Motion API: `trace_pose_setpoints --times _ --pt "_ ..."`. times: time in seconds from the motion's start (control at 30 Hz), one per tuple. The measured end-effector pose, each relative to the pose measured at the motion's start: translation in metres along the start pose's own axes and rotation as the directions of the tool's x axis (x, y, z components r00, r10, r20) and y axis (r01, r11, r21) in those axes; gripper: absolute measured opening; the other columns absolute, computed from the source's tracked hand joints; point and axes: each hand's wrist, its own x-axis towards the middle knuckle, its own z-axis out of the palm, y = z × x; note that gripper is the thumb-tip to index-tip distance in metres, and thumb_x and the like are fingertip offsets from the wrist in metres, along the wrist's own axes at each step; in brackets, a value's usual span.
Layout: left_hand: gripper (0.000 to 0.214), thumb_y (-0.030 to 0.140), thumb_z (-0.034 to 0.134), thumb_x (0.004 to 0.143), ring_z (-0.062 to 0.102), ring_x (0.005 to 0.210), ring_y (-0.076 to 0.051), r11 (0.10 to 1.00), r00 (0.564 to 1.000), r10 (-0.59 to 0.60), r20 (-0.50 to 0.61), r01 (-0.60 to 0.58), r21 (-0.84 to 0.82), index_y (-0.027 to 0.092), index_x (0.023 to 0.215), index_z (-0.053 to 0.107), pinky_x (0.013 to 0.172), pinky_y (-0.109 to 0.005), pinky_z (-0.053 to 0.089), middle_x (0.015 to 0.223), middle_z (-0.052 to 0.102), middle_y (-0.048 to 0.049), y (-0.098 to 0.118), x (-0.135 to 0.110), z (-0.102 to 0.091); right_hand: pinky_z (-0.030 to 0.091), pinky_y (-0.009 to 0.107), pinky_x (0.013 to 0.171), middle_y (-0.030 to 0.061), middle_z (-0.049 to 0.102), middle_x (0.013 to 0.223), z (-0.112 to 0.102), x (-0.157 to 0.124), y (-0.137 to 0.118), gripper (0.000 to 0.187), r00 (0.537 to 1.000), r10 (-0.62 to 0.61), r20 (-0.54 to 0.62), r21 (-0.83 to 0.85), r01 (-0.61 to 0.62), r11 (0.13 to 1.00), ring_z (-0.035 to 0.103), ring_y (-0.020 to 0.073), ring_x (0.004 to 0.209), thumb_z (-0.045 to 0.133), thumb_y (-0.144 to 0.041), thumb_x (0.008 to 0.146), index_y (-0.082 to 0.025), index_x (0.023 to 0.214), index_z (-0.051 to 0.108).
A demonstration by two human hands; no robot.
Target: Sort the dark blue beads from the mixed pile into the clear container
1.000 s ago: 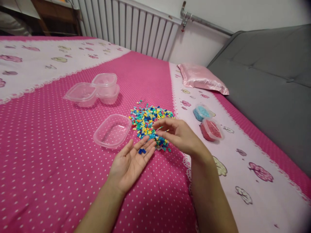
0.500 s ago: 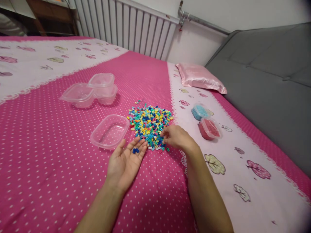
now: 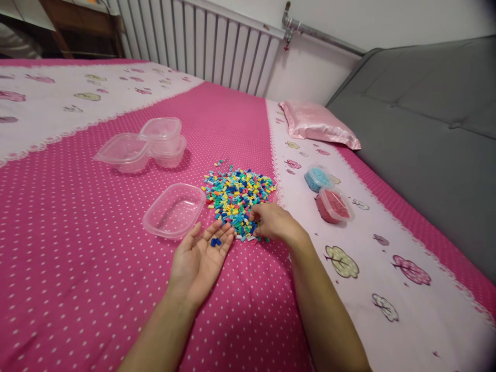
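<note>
My left hand lies palm up with its fingers stretched out. A few small dark blue toy bricks rest on its fingers. My right hand reaches over the near right edge of a heap of tiny multicoloured bricks. Its fingers bend down toward the heap, with a gap between thumb and forefinger. No brick shows between them, and the other fingertips are partly hidden. Just left of the heap stands a clear plastic tub, nothing visible inside, close to my left fingertips.
Several clear tubs are grouped at the back left, one stacked on another. On the right sit a tub of light blue pieces and a tub of red pieces. A pink pillow lies by the grey headboard.
My right hand has shifted slightly left across the heap, and its thumb and forefinger look further apart. My left hand and the blue bricks on it have hardly moved.
</note>
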Motion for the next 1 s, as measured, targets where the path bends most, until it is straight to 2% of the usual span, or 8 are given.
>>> trace_pose_setpoints --times 0.3,0.5,0.63,0.87,1.0 --pt "0.022 0.023 0.043 0.082 0.065 0.09 -0.021 1.0 1.0 -0.003 0.016 0.003 0.001 0.009 0.091 0.058 0.081 -0.034 0.055 0.089 0.064 -0.0144 0.0002 0.0005 -0.0022 0.035 0.019 0.056 0.002 0.065 0.077 -0.0015 -0.0016 0.0021 0.024 1.0 -0.002 0.022 0.037 0.002 0.999 0.057 0.0129 0.067 0.059 -0.002 0.063 -0.019 0.08 0.062" --pt "0.022 0.023 0.043 0.082 0.065 0.089 -0.022 1.0 1.0 0.001 0.006 -0.001 0.009 0.008 0.089 0.058 0.082 -0.033 0.055 0.089 0.064 -0.0152 0.0007 0.0003 -0.0009 0.036 0.02 0.056 0.0014 0.065 0.079 -0.002 -0.0006 0.0026 0.025 1.0 -0.014 0.023 0.041 0.013 0.999 0.057 0.0134 0.069 0.066 -0.007 0.061 -0.019 0.082 0.062" --pt "0.022 0.023 0.044 0.082 0.065 0.089 -0.022 1.0 1.0 0.003 0.01 -0.003 0.007 0.007 0.088 0.058 0.082 -0.033 0.055 0.089 0.063 -0.0152 0.0005 0.0007 -0.0013 0.032 0.021 0.054 0.0 0.064 0.078 -0.0025 -0.0008 -0.001 0.026 0.999 0.021 0.032 0.011 -0.021 1.0 0.056 0.0127 0.067 0.069 -0.011 0.06 -0.021 0.083 0.062" --pt "0.022 0.023 0.045 0.082 0.064 0.09 -0.022 1.0 1.0 -0.002 0.017 0.002 0.01 0.007 0.089 0.058 0.082 -0.032 0.055 0.091 0.063 -0.015 0.0003 0.0014 -0.0019 0.031 0.022 0.053 0.0 0.065 0.078 -0.0059 -0.0034 -0.0054 0.021 0.995 0.07 0.072 -0.054 -0.066 0.996 0.057 0.014 0.068 0.068 -0.014 0.06 -0.022 0.079 0.062" --pt "0.022 0.023 0.045 0.082 0.064 0.09 -0.022 1.0 1.0 -0.004 0.018 0.004 0.009 0.007 0.089 0.058 0.081 -0.032 0.055 0.091 0.062 -0.015 0.0005 0.0013 -0.0017 0.031 0.022 0.053 -0.0005 0.067 0.079 -0.0047 -0.0024 -0.005 0.026 0.994 0.078 0.082 -0.074 -0.072 0.995 0.058 0.0144 0.07 0.064 -0.008 0.059 -0.024 0.08 0.064"
